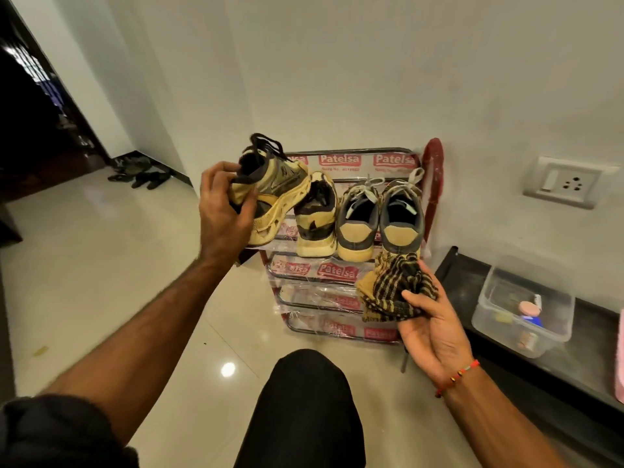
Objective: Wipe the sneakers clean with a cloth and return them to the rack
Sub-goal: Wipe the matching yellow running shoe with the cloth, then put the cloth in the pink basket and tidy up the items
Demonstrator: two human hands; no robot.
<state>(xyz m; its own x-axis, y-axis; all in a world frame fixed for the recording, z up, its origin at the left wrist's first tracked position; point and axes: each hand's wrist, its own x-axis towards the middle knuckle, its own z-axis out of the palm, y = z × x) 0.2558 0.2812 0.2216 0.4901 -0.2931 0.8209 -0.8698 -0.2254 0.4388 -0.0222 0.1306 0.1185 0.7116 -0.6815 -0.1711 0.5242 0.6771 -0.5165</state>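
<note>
My left hand (223,211) grips the heel of a cream and grey sneaker (275,190) with black laces, held tilted in the air at the left end of the shoe rack (341,265). Its mate (315,221) stands on the rack's top shelf, heel toward me. Beside it on the same shelf stands a pair of grey and tan sneakers (381,217) with pale laces. My right hand (429,319) holds a bunched yellow and black checked cloth (395,288) just below that pair, in front of the rack.
The metal rack stands against a white wall, its lower shelves wrapped in plastic. A clear plastic box (526,309) of small items sits on a black ledge at right. A wall socket (567,182) is above it. My knee (304,400) is in front. Sandals (141,173) lie far left.
</note>
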